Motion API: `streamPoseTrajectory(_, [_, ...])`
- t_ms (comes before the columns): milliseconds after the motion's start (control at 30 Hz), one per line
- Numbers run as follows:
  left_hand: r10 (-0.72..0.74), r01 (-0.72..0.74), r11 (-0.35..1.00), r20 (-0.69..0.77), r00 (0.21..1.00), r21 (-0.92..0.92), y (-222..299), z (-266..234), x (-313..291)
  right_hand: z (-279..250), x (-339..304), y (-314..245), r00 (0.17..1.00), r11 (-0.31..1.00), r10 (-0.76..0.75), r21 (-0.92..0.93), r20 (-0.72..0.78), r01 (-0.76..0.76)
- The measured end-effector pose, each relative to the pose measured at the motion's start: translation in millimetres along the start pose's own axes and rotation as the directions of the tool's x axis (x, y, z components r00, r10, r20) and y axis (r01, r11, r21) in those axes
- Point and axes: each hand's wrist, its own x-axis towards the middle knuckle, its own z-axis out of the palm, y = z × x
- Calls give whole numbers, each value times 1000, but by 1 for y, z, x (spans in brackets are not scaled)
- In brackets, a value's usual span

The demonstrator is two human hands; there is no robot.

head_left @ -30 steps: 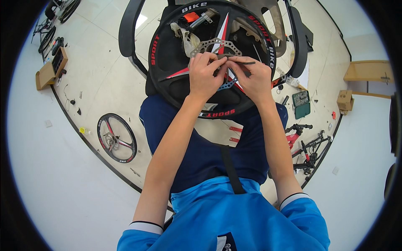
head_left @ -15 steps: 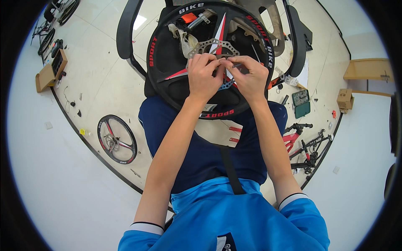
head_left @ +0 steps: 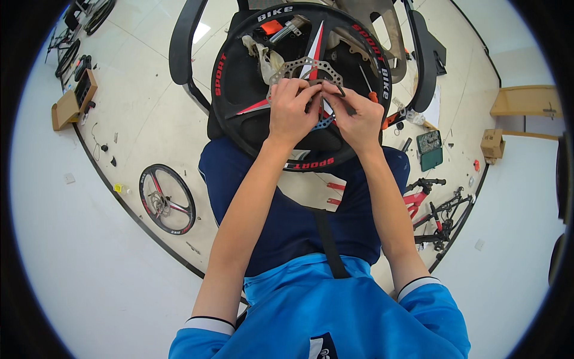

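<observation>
A black three-spoke bicycle wheel (head_left: 248, 132) with red and white spoke decoration lies across my knees and the chair in front of me. A silver perforated brake disc (head_left: 307, 61) lies at the wheel's middle. My left hand (head_left: 289, 112) is closed in a pinch over the disc's centre; what its fingertips hold is hidden. Close against it, my right hand (head_left: 360, 118) pinches a short dark hex key (head_left: 341, 90), whose end shows above the fingers. Both hands' fingertips nearly meet over the hub, which they cover.
A crumpled pale glove (head_left: 266, 58), metal parts and an orange-handled screwdriver (head_left: 373, 96) lie on or by the wheel. Chair armrests (head_left: 180, 51) flank it. On the floor are another wheel (head_left: 167, 199), a green tool case (head_left: 430, 150), a red bike frame (head_left: 415, 198) and cardboard boxes (head_left: 492, 143).
My right fingers have shifted slightly, and the hex key's dark end now stands higher and more upright. My left hand stays over the hub; the wheel has barely moved.
</observation>
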Motion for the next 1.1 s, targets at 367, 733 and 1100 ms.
streamPoseTrajectory(367, [5,-5,1000,3,1000,5,2,0,2,8,0,-4,990,989,-105,-112,-92,95])
streamPoseTrajectory(733, [-43,41,997,-34,999,-62,-1,-3,0,-28,24,1,949,922,305,227,79,-315])
streamPoseTrajectory(1100, [-66,63,996,-35,997,-68,0,-3,0,-44,24,13,871,970,243,-99,427,-222])
